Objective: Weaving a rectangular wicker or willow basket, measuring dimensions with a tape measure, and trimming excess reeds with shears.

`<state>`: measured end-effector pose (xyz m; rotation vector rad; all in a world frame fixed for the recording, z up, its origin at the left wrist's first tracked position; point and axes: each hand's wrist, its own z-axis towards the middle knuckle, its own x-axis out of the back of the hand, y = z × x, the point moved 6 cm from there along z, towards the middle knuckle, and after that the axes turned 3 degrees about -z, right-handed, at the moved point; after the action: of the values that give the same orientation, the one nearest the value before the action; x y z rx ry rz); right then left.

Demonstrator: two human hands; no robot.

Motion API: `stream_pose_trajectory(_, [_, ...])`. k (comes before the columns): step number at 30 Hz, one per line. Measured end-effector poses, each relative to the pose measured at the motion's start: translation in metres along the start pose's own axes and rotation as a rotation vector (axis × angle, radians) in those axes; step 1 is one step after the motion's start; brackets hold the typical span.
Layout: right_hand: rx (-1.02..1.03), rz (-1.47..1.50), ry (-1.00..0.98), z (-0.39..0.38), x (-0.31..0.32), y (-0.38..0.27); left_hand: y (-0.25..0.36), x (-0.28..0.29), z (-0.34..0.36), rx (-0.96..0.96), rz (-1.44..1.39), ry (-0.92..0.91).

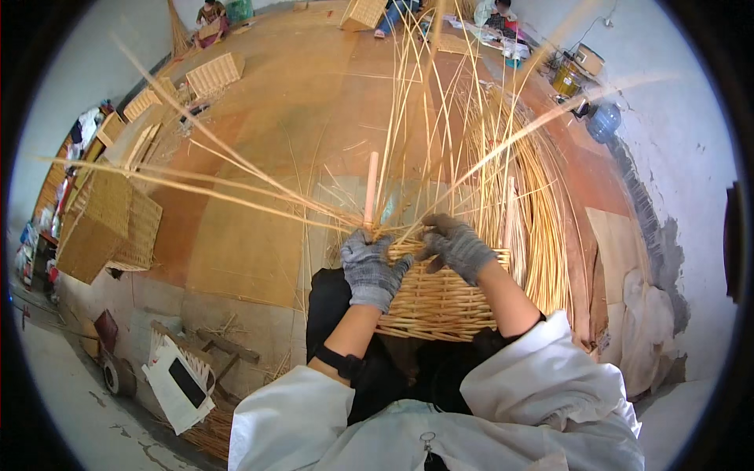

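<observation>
A partly woven wicker basket [440, 302] sits at my lap, with long loose wicker strands [428, 133] fanning up and outward from its upper edge. My left hand [371, 267], in a grey knit glove, is closed at the basket's left upper corner, beside a smooth upright wooden stick [371, 184]. Strands pass out leftward from under its fingers. In a matching glove with darkened fingertips, my right hand [457, 247] curls over the upper edge a little to the right, its fingers bent around a strand. The exact grip of both hands' fingertips is partly hidden.
A thick bundle of wicker rods [546, 228] lies on the right. Finished woven baskets [118, 220] stand at the left. A phone [187, 382] rests on a white pad at lower left. Other people [210, 17] sit at the far wall. A water jug [603, 123] is at right.
</observation>
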<state>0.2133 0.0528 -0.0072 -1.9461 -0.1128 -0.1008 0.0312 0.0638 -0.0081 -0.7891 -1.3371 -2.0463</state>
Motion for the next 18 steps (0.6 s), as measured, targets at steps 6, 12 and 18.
stream_pose_trajectory(6, [0.722,-0.239,-0.174,0.047,-0.036,-0.033,0.002,-0.01,-0.01,0.037,0.026,-0.033])
stream_pose_trajectory(12, [0.195,0.674,0.216,0.0,0.025,0.057,0.002,-0.002,-0.01,0.032,0.16,0.055])
stream_pose_trajectory(18, [0.263,0.238,0.234,-0.008,0.04,0.039,0.033,0.009,-0.018,-0.028,0.042,0.097])
